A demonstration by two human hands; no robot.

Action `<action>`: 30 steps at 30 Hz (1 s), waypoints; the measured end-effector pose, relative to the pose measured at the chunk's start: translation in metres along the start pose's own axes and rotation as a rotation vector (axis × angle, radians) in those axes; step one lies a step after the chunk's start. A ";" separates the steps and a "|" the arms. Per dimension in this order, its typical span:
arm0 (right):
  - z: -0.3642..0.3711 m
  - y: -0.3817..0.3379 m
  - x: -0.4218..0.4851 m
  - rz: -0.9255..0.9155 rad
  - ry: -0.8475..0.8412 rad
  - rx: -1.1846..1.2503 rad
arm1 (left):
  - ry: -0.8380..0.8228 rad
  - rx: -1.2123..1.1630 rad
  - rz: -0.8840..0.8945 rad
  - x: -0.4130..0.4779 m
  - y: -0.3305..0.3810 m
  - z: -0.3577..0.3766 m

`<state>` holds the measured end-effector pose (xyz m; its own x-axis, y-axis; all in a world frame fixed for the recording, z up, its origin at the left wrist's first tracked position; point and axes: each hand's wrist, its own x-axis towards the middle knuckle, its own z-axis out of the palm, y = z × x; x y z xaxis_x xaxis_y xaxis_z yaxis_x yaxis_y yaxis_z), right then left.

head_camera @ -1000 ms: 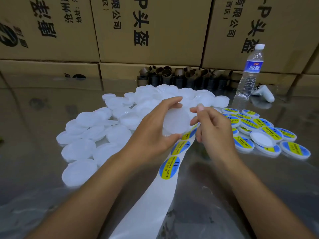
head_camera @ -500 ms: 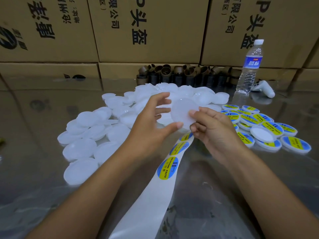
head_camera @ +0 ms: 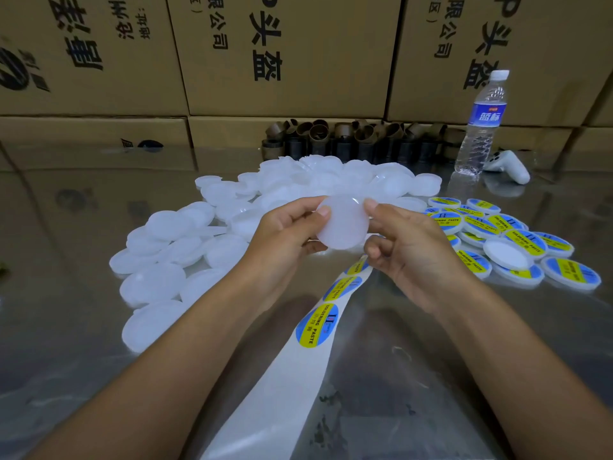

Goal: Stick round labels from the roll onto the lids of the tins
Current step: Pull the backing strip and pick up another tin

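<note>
A plain white round lid (head_camera: 343, 224) is lifted above the table between both hands. My left hand (head_camera: 285, 234) pinches its left edge with thumb and fingers. My right hand (head_camera: 408, 240) touches its right edge with a fingertip, the other fingers curled below. Under the hands a white backing strip (head_camera: 282, 386) runs toward me, carrying blue-and-yellow round labels (head_camera: 316, 325). A heap of unlabelled white lids (head_camera: 159, 283) spreads left and behind. Labelled lids (head_camera: 527, 242) lie in a cluster to the right.
A water bottle (head_camera: 482, 124) stands at the back right beside a white controller (head_camera: 507, 166). Brown cardboard cores (head_camera: 348, 137) line the back of the shiny table (head_camera: 66, 327). Large printed cartons (head_camera: 282, 54) wall off the far side.
The lid has been raised off the pile and turned so its flat face points toward me. Both hands moved up and slightly away from the label strip.
</note>
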<state>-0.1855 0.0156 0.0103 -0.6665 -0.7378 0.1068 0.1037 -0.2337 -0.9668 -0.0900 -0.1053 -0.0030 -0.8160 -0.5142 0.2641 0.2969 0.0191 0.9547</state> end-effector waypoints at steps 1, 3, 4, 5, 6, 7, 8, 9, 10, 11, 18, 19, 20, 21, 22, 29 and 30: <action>-0.001 0.001 0.000 -0.005 -0.004 -0.034 | -0.010 -0.023 -0.001 0.000 0.000 0.000; 0.000 0.003 -0.002 0.003 -0.011 -0.060 | -0.016 -0.081 -0.001 0.000 0.000 -0.001; 0.001 0.003 -0.003 0.008 -0.024 -0.057 | -0.016 -0.116 -0.002 0.000 0.001 -0.001; 0.002 0.003 -0.004 0.009 -0.044 -0.051 | -0.018 -0.154 -0.005 0.000 0.001 -0.002; 0.003 0.003 -0.005 0.008 -0.068 -0.044 | -0.025 -0.190 -0.008 0.000 0.001 -0.002; 0.004 0.003 -0.006 0.001 -0.089 -0.043 | -0.033 -0.221 -0.008 0.000 0.002 -0.002; 0.006 0.003 -0.007 -0.004 -0.108 -0.045 | -0.042 -0.239 -0.004 0.000 0.002 -0.002; 0.007 0.003 -0.008 -0.010 -0.125 -0.047 | -0.049 -0.241 0.004 0.000 0.002 -0.002; 0.008 0.003 -0.009 -0.011 -0.136 -0.047 | -0.054 -0.231 0.013 0.000 0.001 -0.001; 0.008 0.003 -0.009 -0.013 -0.143 -0.047 | -0.059 -0.218 0.020 0.000 0.000 0.000; 0.005 0.006 -0.008 -0.182 0.007 -0.354 | -0.025 -0.258 0.021 0.003 -0.003 -0.002; 0.003 0.008 -0.008 -0.270 0.083 -0.485 | -0.010 -0.281 0.020 0.004 -0.003 -0.003; 0.001 0.010 -0.008 -0.353 0.151 -0.619 | -0.003 -0.306 0.021 0.005 -0.003 -0.004; -0.002 0.012 -0.008 -0.408 0.190 -0.757 | -0.001 -0.326 0.022 0.005 -0.003 -0.004; -0.004 0.013 -0.008 -0.425 0.205 -0.895 | -0.001 -0.337 0.022 0.005 -0.003 -0.005; -0.006 0.007 -0.015 0.001 0.040 -1.177 | 0.030 -0.346 -0.016 0.005 -0.003 -0.006; -0.005 0.006 -0.016 0.085 -0.031 -1.156 | 0.036 -0.345 -0.020 0.005 -0.003 -0.007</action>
<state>-0.1775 0.0294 0.0020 -0.6694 -0.7426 0.0216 -0.6000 0.5232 -0.6053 -0.0917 -0.1136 -0.0056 -0.8070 -0.5418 0.2348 0.4363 -0.2793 0.8554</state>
